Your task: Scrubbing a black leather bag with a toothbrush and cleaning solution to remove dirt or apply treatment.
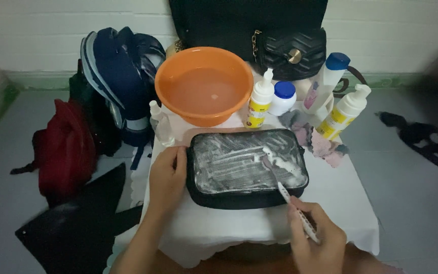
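**Foam-covered black pouch scrubbed on a cloth-draped worktop**

On the floor at far left lay a red backpack point(66, 147), with a navy backpack point(120, 76) propped beside it against the wall. Just right of that, a small clear bottle point(161, 125) stood at the edge of the worktop point(340, 203), which was covered by a white cloth.

The left hand point(167, 177) lay flat with fingers spread against the left end of the black pouch point(247, 167), pressing it in place. The pouch sat in the middle of the worktop, its top face smeared with white foam. Behind it stood an orange basin point(204, 83) holding water.

The right hand point(316, 238) was closed around the handle of a toothbrush point(285, 190), whose head rested in the foam on the right part of the pouch.

Further right, behind the pouch, stood a white and yellow dropper bottle point(259, 104), a small white jar with a blue lid point(283, 97), a tall white bottle with a blue cap point(325, 81) and a white and yellow pump bottle point(343, 112). A crumpled pink and grey rag point(315, 139) lay beneath them. A black quilted handbag point(290, 53) leaned at the wall behind, and a dark strap point(427, 139) lay on the floor at far right.
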